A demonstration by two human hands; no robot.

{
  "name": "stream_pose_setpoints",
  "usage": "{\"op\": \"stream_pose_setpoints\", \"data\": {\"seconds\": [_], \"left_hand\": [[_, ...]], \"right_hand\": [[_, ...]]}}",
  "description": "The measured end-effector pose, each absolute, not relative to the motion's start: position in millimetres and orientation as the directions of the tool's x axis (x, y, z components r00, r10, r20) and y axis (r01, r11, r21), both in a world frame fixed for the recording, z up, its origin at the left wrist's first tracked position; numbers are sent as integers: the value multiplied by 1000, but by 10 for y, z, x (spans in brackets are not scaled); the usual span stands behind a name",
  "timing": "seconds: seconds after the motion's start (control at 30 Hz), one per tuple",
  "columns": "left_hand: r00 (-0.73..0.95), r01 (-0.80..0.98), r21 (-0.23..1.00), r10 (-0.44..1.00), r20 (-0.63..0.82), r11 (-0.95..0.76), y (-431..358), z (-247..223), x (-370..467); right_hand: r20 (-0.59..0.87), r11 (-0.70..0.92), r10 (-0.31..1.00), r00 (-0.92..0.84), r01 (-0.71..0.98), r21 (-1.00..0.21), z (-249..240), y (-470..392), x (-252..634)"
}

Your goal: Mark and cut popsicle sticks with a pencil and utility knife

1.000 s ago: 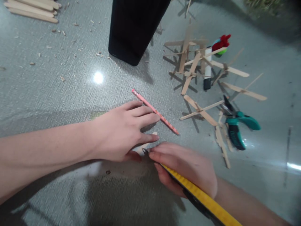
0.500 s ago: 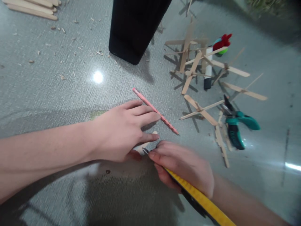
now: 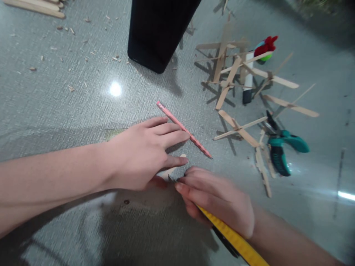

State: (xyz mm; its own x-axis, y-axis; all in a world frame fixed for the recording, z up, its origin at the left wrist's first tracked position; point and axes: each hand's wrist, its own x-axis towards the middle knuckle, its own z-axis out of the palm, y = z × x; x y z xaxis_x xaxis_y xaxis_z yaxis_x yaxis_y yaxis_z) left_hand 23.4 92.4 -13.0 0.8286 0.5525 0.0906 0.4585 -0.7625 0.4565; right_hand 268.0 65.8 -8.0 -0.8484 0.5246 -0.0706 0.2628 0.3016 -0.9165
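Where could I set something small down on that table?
Two patches of table look free: the shadowed one below the left hand, left of the right hand, and the one right of the green pliers. Upper right is crowded with crossed sticks and a black-ended white tube; wood chips dot the upper left.

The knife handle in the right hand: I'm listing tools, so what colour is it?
The knife handle is yellow and black, best seen in the head view.
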Motion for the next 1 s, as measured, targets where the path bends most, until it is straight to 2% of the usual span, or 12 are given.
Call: {"op": "stream_pose_setpoints", "data": {"seconds": [0.1, 0.2, 0.27, 0.4, 0.73, 0.83, 1.0], "left_hand": [[828, 450, 458, 550, 105, -766, 927, -139, 233], [828, 447, 458, 549, 111, -768, 928, -138, 243], [831, 448, 457, 546, 105, -769, 929, -134, 249], [830, 439, 454, 543, 125, -775, 931, -139, 247], [830, 441, 442, 543, 132, -781, 927, -155, 247], [830, 442, 440, 543, 130, -781, 930, -145, 252], [828, 442, 445, 545, 132, -779, 930, -136, 257]], "right_hand": [[-86, 325, 550, -831, 308, -894, -53, 654, 2657], [71, 471, 607, -792, 286, -834, -55, 631, 2657], [181, 570, 596, -782, 254, -782, -58, 619, 2659], [214, 642, 582, -785, 281, -714, -40, 614, 2642], [202, 599, 551, -810, 215, -771, -65, 620, 2632], [202, 617, 544, -814, 225, -754, -78, 607, 2638], [78, 494, 557, -827, 255, -831, -66, 567, 2634]]}}
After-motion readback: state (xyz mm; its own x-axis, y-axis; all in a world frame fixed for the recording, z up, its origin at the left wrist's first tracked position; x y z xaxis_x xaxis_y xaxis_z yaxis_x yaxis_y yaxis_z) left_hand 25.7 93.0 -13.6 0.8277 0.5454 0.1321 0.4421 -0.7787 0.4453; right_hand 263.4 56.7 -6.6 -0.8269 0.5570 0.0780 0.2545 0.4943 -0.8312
